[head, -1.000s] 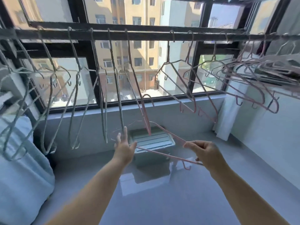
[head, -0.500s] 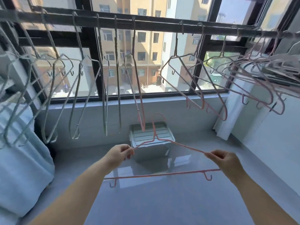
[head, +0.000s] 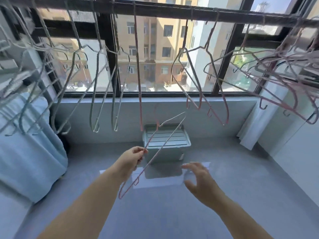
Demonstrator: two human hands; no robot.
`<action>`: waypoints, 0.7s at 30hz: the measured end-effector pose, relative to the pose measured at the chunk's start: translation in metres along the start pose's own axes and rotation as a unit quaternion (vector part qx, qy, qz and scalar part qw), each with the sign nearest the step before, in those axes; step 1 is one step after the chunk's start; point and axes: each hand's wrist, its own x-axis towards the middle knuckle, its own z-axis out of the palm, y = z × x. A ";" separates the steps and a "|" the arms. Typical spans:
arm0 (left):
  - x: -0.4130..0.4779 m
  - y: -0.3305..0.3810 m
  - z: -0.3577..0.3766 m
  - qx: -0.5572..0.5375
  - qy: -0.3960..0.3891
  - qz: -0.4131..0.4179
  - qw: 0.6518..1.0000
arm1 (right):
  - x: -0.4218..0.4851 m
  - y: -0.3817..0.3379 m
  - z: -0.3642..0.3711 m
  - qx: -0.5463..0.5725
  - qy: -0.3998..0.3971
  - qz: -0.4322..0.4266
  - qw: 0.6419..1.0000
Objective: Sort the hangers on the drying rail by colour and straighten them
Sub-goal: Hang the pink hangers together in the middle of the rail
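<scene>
A dark drying rail [head: 172, 13] runs across the top in front of the window. Several grey-green hangers [head: 94, 94] hang from its left half. Several pink hangers [head: 222, 87] hang from the middle to the right end, tangled at the far right. My left hand [head: 132, 158] pinches one arm of a loose pink hanger [head: 160, 147], which tilts from upper right to lower left below the rail. My right hand [head: 200, 178] is off the hanger, fingers spread, to the right of it.
A pale green lidded box [head: 166, 144] stands on the grey floor below the windowsill. A light blue cover [head: 31, 152] drapes over something at the left. A white curtain [head: 253, 128] hangs in the right corner beside a white wall.
My right hand has let go of the pink hanger and opened. The hanger has swung from level to steeply tilted, held by my left hand alone. The view has moved closer to the rail.
</scene>
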 end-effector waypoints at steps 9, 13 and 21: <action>-0.014 0.036 0.058 -0.288 0.045 -0.029 0.956 | -0.029 -0.072 0.042 0.176 -0.069 -0.033 0.981; -0.017 0.058 0.065 -0.337 0.049 -0.005 0.940 | -0.018 -0.073 0.031 0.230 -0.029 -0.033 0.972; -0.075 0.092 0.063 -0.100 0.047 0.176 0.978 | -0.013 -0.088 -0.010 0.299 0.047 -0.130 0.944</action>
